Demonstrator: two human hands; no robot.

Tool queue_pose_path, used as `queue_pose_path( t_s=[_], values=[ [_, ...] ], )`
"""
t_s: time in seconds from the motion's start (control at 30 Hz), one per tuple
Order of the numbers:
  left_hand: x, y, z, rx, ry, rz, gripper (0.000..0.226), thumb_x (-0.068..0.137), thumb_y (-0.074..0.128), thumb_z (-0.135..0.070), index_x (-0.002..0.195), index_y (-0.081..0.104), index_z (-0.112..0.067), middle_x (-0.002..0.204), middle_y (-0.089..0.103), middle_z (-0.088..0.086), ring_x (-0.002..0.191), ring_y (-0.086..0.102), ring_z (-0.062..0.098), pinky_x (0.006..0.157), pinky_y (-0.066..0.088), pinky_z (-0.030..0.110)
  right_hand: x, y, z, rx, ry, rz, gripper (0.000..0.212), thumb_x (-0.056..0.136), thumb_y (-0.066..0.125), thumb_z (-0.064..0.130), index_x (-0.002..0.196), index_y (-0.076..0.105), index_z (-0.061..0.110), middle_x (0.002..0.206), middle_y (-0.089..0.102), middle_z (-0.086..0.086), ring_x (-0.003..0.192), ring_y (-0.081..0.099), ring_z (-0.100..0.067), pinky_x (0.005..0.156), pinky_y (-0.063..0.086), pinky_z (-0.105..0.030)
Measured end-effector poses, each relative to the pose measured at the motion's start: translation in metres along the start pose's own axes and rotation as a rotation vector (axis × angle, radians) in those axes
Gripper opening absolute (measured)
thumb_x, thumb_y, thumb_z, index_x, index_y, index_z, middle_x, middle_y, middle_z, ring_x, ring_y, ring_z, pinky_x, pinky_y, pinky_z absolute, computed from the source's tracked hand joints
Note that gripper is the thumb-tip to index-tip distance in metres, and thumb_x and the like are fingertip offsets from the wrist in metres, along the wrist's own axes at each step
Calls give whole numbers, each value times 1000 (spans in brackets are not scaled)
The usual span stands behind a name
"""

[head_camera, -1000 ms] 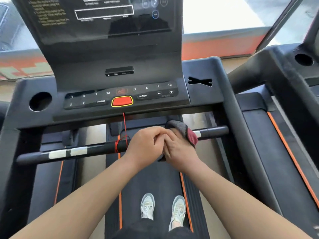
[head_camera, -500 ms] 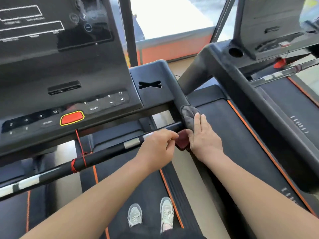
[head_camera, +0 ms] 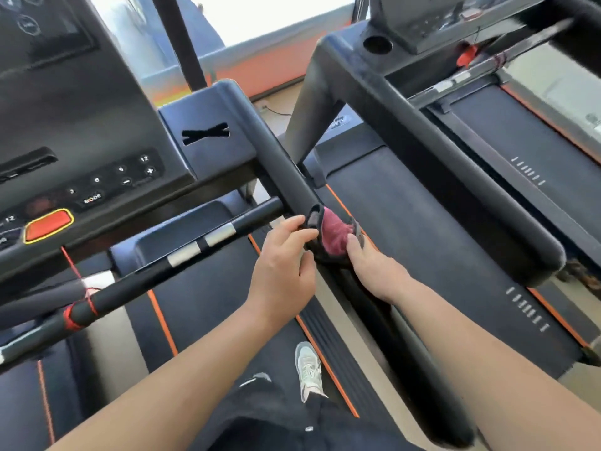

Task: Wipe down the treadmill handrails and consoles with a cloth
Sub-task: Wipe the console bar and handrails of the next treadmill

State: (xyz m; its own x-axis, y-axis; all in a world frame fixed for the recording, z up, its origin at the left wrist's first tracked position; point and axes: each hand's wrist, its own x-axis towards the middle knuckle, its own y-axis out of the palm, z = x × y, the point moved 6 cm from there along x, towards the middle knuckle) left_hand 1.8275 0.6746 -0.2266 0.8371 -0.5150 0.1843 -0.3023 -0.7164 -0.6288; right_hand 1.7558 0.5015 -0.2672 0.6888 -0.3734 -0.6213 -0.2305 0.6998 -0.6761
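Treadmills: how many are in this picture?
2. The left treadmill, nearest the camera, and the right treadmill beside it. Others may lie out of frame.

Two bare forearms fill the lower frame, and the left hand [head_camera: 283, 268] and right hand [head_camera: 374, 271] are bare too. Below them are black trousers [head_camera: 276, 418], with small pale marks on the fabric. One pale grey-green sneaker [head_camera: 309, 372] shows clearly, laced, with a light sole. Just a sliver of the other shoe [head_camera: 257, 379] peeks past the trouser leg.
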Motion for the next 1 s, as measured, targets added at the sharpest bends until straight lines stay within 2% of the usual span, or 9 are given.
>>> queue_pose_path(
  t_s=[0.1,0.2,0.37,0.5,0.63,0.77,0.9,0.93,1.0],
  values=[
    [-19,9,-8,-27,-6,6,38,89,62,1,124,70,-14,148,53,3,139,46,18,105,50,46,-34,7,-20,-50,-61,-71,63,103,27,66,160,10,47,160,45,0,138,50,-37,108,38,-43],
    [-35,16,-17,-40,25,44,42,90,60,3,127,68,-14,151,50,3,143,40,14,112,44,40,-70,19,-38,-94,-126,-186,68,101,35,65,160,8,48,156,43,6,135,53,-29,104,44,-44],
    [-82,36,-35,-74,101,169,47,88,56,5,131,65,-13,155,46,5,143,37,17,104,49,46,-122,56,-82,-286,-66,-353,76,96,48,61,162,16,41,142,42,3,119,56,-26,88,52,-41],
    [-128,47,-53,-113,128,234,48,89,56,3,133,63,-14,157,42,3,142,40,19,99,52,48,-168,79,-121,-422,-109,-540,72,89,55,54,155,40,28,126,57,-10,86,63,-33,65,53,-39],
    [-158,52,-68,-123,159,259,48,90,55,3,134,63,-14,158,42,2,142,40,19,99,52,46,-209,103,-160,-450,-87,-623,77,82,76,40,150,46,19,124,56,-19,84,61,-37,65,56,-43],
    [-172,62,-79,-92,160,262,45,91,56,2,132,64,-16,155,44,0,140,42,19,98,52,41,-238,120,-200,-295,-8,-540,68,91,64,34,151,36,16,120,54,-12,77,65,-36,56,57,-45],
    [-189,85,-112,-31,198,242,33,92,60,-2,121,70,-13,142,58,-1,135,46,15,107,39,16,-255,106,-239,56,90,-393,43,97,51,26,139,42,34,122,63,5,99,67,-29,82,53,-44],
    [-194,94,-125,-33,215,258,30,92,60,-4,118,71,-13,135,61,-3,129,51,15,107,39,15,-258,96,-243,134,87,-384,40,96,52,22,130,44,39,116,65,8,99,66,-23,84,51,-42],
    [-205,120,-155,-82,214,344,28,92,62,-14,119,70,-17,125,65,-8,117,58,13,102,48,30,-262,68,-248,322,51,-410,37,92,55,15,115,49,43,101,67,14,89,66,-10,81,52,-33]
  ],
)
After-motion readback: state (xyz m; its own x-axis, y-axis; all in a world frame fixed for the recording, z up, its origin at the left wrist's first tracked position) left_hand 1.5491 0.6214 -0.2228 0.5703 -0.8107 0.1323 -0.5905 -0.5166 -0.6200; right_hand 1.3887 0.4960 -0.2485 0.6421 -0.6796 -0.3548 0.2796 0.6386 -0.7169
